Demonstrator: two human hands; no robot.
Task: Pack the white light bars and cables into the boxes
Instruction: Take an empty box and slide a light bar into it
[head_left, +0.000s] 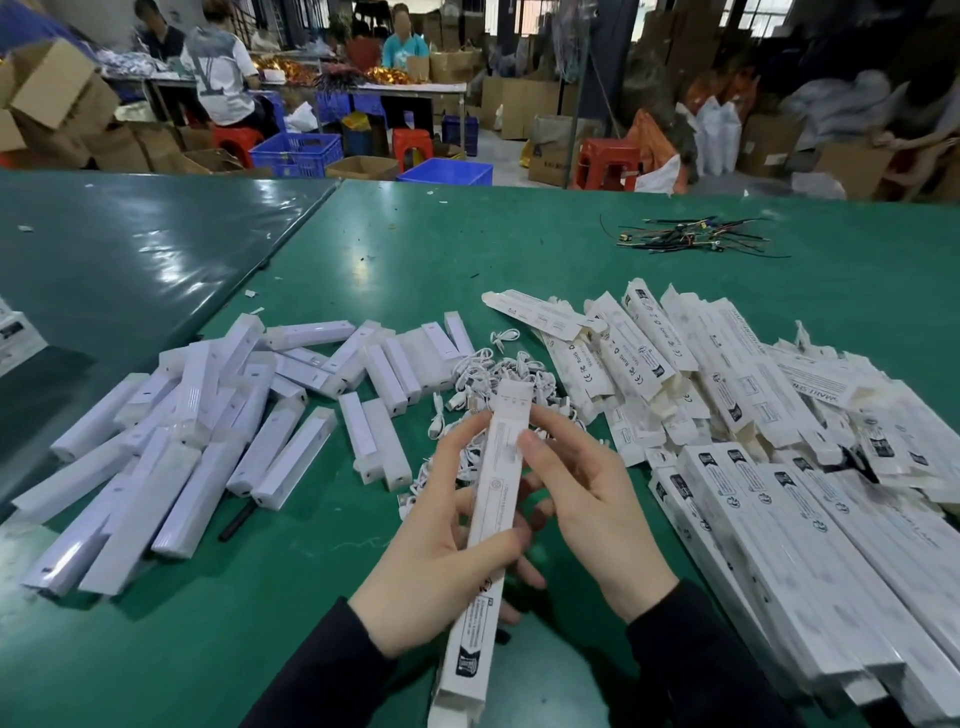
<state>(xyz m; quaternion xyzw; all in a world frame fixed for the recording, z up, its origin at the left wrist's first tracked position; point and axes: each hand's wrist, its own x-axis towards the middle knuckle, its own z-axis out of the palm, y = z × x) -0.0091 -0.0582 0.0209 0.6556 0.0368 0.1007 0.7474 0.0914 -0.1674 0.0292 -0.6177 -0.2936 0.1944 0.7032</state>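
Observation:
I hold one long white printed box (496, 499) upright-tilted over the green table, both hands on it. My left hand (441, 551) grips its lower half. My right hand (582, 499) pinches its upper part with thumb and fingers. Behind the box lies a heap of coiled white cables (480, 371). Wrapped white light bars (208, 431) are piled to the left. Flat and filled white boxes (753, 426) are stacked to the right.
A bundle of dark loose wires (691, 240) lies at the far right of the green table (467, 249). A seam splits the table from a darker one on the left. Beyond the table's far edge sit people, blue crates (298, 150), red stools and cardboard cartons.

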